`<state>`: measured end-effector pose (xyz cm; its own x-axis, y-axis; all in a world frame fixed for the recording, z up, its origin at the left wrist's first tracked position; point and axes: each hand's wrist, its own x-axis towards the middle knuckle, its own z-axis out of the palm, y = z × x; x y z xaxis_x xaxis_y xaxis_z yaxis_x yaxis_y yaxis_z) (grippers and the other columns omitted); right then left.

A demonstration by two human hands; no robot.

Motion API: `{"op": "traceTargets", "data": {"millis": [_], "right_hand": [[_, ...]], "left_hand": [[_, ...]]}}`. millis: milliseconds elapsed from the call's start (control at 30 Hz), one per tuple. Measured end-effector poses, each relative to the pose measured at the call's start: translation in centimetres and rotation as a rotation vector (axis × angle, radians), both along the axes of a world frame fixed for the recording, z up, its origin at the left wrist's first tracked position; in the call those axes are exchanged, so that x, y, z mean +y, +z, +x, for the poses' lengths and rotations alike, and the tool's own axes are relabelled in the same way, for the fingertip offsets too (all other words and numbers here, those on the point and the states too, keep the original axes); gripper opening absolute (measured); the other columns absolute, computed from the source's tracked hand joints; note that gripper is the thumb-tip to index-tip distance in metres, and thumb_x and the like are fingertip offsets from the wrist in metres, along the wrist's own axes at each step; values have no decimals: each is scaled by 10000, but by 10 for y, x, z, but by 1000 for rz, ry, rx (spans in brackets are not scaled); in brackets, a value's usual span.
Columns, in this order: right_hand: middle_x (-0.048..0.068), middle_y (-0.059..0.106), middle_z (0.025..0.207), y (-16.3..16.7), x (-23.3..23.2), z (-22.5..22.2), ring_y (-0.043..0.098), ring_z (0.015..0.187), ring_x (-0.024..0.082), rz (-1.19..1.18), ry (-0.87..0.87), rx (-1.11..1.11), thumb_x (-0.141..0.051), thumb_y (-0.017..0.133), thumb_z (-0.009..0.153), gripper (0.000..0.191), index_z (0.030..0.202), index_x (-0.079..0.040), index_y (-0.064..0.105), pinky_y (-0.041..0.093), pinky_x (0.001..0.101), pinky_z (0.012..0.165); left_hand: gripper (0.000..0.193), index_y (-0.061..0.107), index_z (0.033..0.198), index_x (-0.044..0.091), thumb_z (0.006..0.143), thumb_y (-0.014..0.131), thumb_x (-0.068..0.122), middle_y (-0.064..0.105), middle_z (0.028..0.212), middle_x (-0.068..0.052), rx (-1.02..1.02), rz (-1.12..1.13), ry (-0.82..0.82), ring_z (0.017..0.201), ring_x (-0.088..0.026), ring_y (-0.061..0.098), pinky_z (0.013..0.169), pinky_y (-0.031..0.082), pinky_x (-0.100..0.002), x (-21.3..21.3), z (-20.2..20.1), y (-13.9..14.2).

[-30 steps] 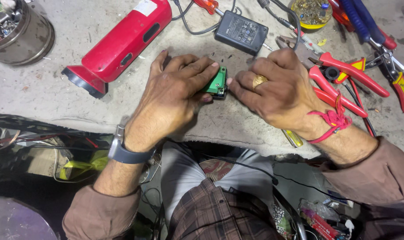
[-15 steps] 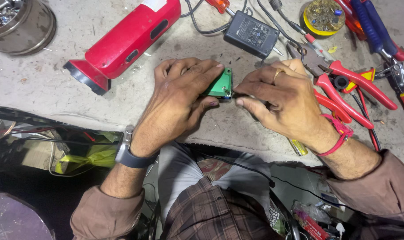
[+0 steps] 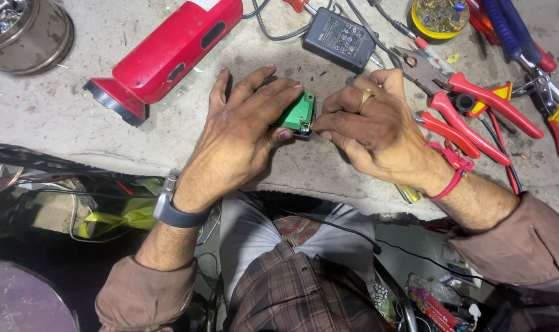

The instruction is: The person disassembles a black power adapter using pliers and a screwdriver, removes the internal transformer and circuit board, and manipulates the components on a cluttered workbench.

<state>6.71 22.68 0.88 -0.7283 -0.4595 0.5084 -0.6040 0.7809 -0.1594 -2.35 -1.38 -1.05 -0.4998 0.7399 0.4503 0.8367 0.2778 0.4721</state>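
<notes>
Green circuit board (image 3: 298, 114) pinched between left hand (image 3: 242, 132) and, seemingly, right hand (image 3: 375, 126).

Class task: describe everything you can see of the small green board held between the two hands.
The green board is a small, flat circuit board with a dark part at its lower right edge. It is tilted, held just above the grey bench. The left hand grips its left side; the right hand pinches its right edge. Fingers hide most of it.
</notes>
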Motion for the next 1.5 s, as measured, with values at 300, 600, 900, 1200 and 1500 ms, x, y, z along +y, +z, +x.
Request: {"op": "traceTargets", "data": {"millis": [300, 600, 900, 1200, 1500], "right_hand": [[-22, 696, 1072, 4, 0, -2, 635, 961, 182, 215, 90, 95, -130, 800, 785, 282, 1066, -135, 775, 412, 420, 956], [-16, 698, 1053, -3, 5, -5, 607, 914, 189, 56, 86, 5, -62, 769, 759, 285, 1028, -156, 788, 410, 405, 929], [81, 694, 969, 6, -7, -7, 627, 843, 243, -81, 45, -40, -138, 856, 797, 255, 992, -39, 725, 442, 384, 781], [37, 709, 899, 8, -19, -6, 526, 694, 183, -57, -126, -98, -228, 874, 879, 313, 1111, -52, 758, 388, 329, 716], [26, 673, 841, 4, -19, -8, 587, 749, 147, -182, -156, -196, -240, 814, 947, 269, 1133, -57, 749, 407, 324, 807]], "left_hand": [[699, 499, 1513, 79, 947, 716, 427, 473, 1579, -100, 181, -164, 23, 1478, -395, 349, 1126, 86, -809, -2, 6, 9], [687, 464, 1553, 59, 998, 710, 381, 508, 1516, -134, 210, -174, 42, 1373, -372, 457, 1076, 311, -627, -3, 15, 10], [582, 524, 1489, 47, 1010, 712, 319, 543, 1445, -106, 269, -101, 93, 1293, -332, 508, 1049, 331, -559, -12, 15, -1], [582, 473, 1507, 3, 1014, 661, 249, 587, 1436, -169, 114, 51, 29, 1262, -349, 522, 1090, 325, -531, -16, 8, -2], [515, 448, 1480, -26, 1081, 556, 281, 706, 1089, -150, 82, 58, 18, 1068, -335, 597, 1115, 284, -606, -11, -2, 7]]}}
